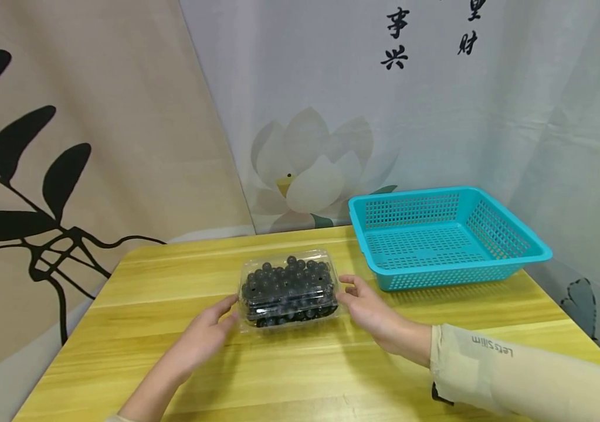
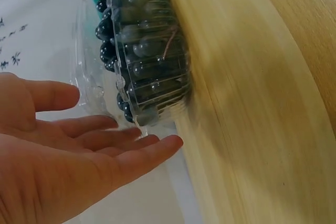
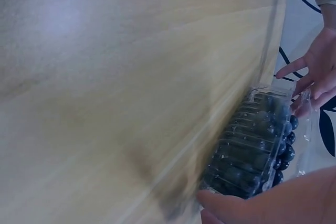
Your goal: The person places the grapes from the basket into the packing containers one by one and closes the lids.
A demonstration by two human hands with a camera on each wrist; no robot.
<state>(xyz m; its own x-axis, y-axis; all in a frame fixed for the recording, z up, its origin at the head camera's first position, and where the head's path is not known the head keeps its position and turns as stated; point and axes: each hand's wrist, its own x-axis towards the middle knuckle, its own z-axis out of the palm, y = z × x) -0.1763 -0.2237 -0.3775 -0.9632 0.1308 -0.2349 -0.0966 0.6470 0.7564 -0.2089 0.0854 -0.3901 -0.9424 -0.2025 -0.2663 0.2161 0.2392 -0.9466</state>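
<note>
A clear plastic clamshell box [image 1: 289,290] packed with dark round berries sits near the middle of the wooden table [image 1: 173,281]. At its left end is my left hand [image 1: 202,337], thumb and fingers spread and fairly straight. In the left wrist view this left hand [image 2: 79,145] has its fingertips beside the box's end [image 2: 147,51]; whether they touch it is unclear. My right hand [image 1: 370,308] is at the box's opposite end, fingers reaching along its side. In the right wrist view, the right thumb [image 3: 226,200] lies at the near corner of the box [image 3: 247,150]; the other fingers are mostly hidden.
A turquoise perforated plastic basket [image 1: 450,272] stands at the back right of the table, close to my right hand. Behind the table hangs a printed curtain [image 1: 300,88] with flowers, leaves and black characters. A pale sleeve [image 1: 521,369] covers my right forearm.
</note>
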